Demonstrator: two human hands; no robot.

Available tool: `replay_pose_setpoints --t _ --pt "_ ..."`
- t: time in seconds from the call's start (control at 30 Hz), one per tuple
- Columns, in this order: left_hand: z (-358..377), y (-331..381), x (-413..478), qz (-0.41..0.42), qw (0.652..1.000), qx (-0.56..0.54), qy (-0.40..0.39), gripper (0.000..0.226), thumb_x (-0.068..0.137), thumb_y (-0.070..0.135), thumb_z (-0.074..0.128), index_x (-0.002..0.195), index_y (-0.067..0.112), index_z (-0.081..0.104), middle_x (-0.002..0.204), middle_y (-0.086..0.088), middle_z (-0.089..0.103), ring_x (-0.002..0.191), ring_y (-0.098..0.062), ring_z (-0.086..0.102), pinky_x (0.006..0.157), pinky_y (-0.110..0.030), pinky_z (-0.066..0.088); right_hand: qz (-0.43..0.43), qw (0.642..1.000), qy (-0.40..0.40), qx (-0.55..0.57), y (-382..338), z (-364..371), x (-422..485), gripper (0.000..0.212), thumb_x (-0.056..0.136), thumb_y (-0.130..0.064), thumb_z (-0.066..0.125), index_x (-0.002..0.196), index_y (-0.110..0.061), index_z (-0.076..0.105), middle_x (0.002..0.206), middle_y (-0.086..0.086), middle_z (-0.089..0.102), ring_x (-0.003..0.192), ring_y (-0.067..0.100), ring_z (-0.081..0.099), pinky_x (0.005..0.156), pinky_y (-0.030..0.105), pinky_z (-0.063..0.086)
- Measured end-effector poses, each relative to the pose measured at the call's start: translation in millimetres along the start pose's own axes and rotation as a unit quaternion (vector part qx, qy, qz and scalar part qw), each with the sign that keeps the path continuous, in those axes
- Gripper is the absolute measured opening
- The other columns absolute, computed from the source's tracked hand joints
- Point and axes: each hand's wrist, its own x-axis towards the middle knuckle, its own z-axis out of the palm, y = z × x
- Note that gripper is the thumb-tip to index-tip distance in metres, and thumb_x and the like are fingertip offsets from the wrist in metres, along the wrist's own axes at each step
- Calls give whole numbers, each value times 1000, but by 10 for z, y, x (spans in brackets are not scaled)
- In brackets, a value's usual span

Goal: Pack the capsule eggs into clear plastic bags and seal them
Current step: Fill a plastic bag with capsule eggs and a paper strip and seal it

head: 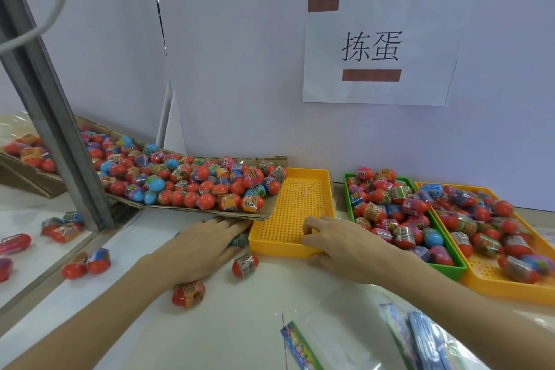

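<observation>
My left hand (207, 242) lies flat, fingers straight, over a capsule egg (240, 240) on the table (240, 324); my right hand (333, 239) grips the near rim of the empty yellow tray (303, 207). Clear bags (420, 336) lie nearby.

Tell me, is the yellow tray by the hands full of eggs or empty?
Empty. The near yellow tray shows only its bare dotted floor, no eggs. The right hand rests on its front edge.

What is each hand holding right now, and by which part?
The right hand grips the empty yellow tray by its near rim, fingers curled inside. The left hand lies flat over a capsule egg, gripping nothing.
</observation>
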Motion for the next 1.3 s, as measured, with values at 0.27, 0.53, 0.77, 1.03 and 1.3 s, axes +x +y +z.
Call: replay_pose_setpoints --t 0.27,0.53,0.77,1.03,1.3 --pt "10 27 -20 -26 999 -30 -27 51 102 51 45 148 39 27 139 11 53 116 -11 58 88 -25 47 20 999 39 27 -34 104 -62 29 107 -36 41 132 -26 50 135 -2 44 114 18 45 95 36 46" --pt "-42 -35 -112 -57 997 -52 -3 54 93 49 59 144 39 44 136 18 57 118 -4 53 100 -22 45 22 997 64 40 -98 177 -34 31 108 -34 39 137 -27 49 139 -2 47 119 21 45 98 39 46" --pt "-79 8 -228 -57 998 -5 3 62 96 56 53 152 44 30 143 25 42 112 1 54 81 -15 44 18 996 77 41 -109 201 9 29 107 -33 41 132 -24 51 138 -1 50 118 22 46 99 37 43" --pt "-105 44 -274 -80 997 -9 10 41 92 61 55 125 48 34 108 27 52 84 6 48 77 -14 35 18 995 83 57 -184 178 109 28 107 -32 42 132 -24 52 136 -1 53 119 21 47 100 36 43" --pt "-78 -130 -365 -119 993 12 16 53 95 53 56 142 45 33 128 23 55 112 0 53 103 -26 33 17 994 88 62 -292 174 289 26 107 -31 45 129 -23 54 130 0 56 116 22 50 98 38 47"
